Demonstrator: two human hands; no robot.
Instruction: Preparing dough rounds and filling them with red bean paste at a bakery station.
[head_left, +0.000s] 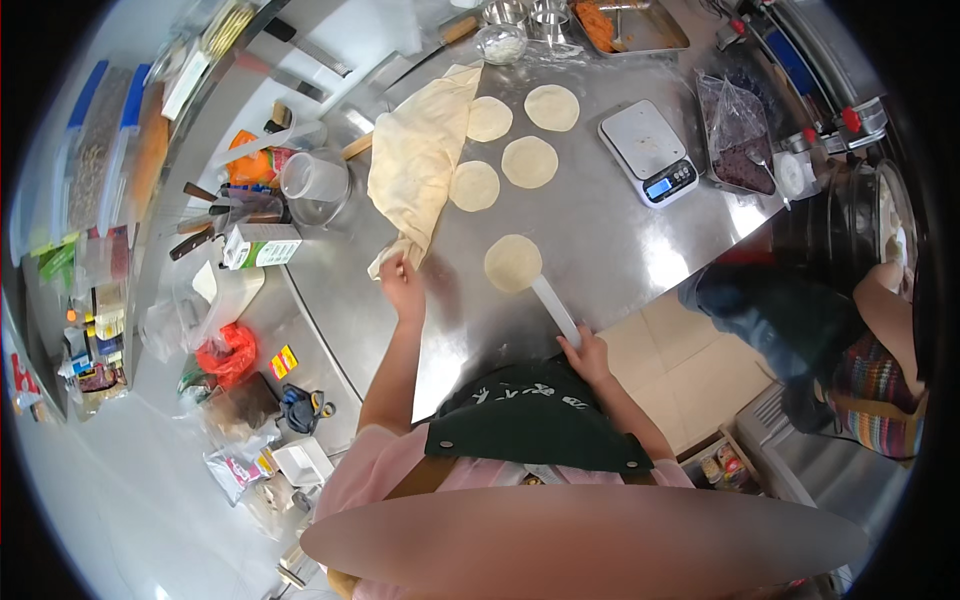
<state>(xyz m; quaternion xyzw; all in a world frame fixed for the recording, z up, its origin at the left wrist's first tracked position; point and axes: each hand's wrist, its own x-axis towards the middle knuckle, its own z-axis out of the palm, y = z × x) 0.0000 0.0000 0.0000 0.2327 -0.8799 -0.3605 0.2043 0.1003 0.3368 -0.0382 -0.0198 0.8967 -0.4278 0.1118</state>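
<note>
nearest the camera, the wearer's pink top (pixel 375 470) and dark green apron (pixel 520 425) spread above a blurred band along the lower edge. in front of the apron, on the steel table (pixel 620 245), lies a pale dough round (pixel 512 262), its near right edge touching the far end of a long white strip (pixel 557 312); how far the strip reaches beneath it i cannot tell. the right hand (pixel 586 355) is wrapped around the strip's near end, the forearm slanting up and leftward from the body, elbow bent. the left hand (pixel 403 288) is well apart from it, reaching farther forward, forearm nearly upright, wrist fairly straight, fingers drawn together on the narrow near tip of a large folded dough sheet (pixel 415 150). a wooden handle (pixel 357 146) pokes out from the sheet's left side. to the sheet's right, four flat dough discs (pixel 530 162) lie in two loose rows. beyond them, rightward, sit a white scale (pixel 642 140) and a tray of dark filling (pixel 742 172); left of the sheet stands a clear jug (pixel 316 187). at far right, part of another person (pixel 760 310) shows.
</note>
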